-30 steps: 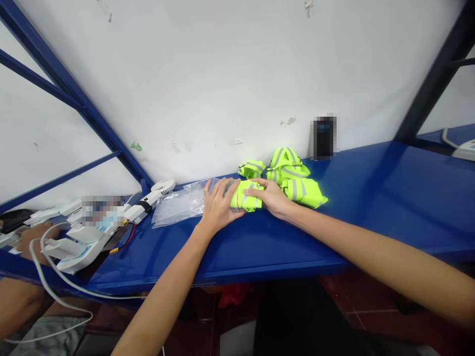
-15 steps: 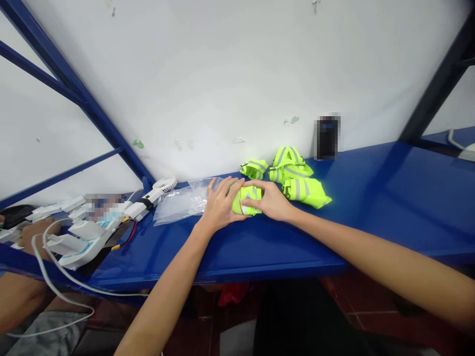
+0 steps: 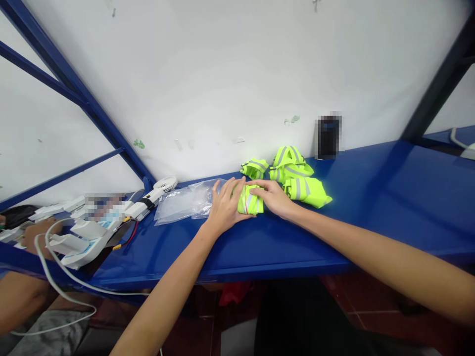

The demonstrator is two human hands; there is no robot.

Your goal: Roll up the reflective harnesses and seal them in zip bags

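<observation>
A folded neon-yellow reflective vest (image 3: 251,201) with silvery stripes and a thin red line across it lies on the blue table. Around its left side curls my left hand (image 3: 224,203), thumb along the near edge and fingers over the far side. My right hand (image 3: 273,197) holds the upper right part, its fingertips pressed on top. Behind and to the right lie more bundles of the same fabric: a small roll (image 3: 254,168), a looped one (image 3: 290,165) and a folded one (image 3: 308,192). Clear plastic bags (image 3: 181,202) lie left of my left hand.
Further left are a white handheld fan (image 3: 165,184), a white power strip (image 3: 83,247) with plugs, and white cables (image 3: 55,287). Another person's hand (image 3: 40,235) rests at the far left. A dark blurred object (image 3: 328,137) leans on the wall (image 3: 230,74).
The folded vest has shifted slightly right and turned a little between my hands. My left hand moved right with it, and my right fingers slid up onto its top.
</observation>
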